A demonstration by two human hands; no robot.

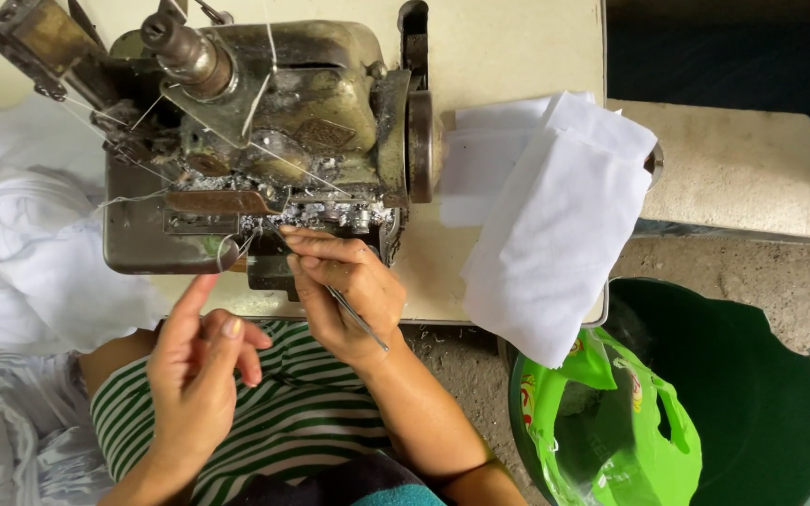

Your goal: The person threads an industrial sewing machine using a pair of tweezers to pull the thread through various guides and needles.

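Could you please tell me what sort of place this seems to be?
Probably a small sewing workshop, perhaps at home: a worn overlock machine on a table, white fabric pieces stacked beside it, and a green bucket on a rough concrete floor.

You get soft, even daylight with faint shadows, though the white fabric pieces (555, 220) glare to near blankness, your left hand (197, 375) blurs slightly, and the upper right corner falls dark.

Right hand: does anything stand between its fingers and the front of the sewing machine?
Nothing visible does. The right hand, holding thin tweezers, has its fingers right at the front of the sewing machine; the left hand hovers lower, apart.
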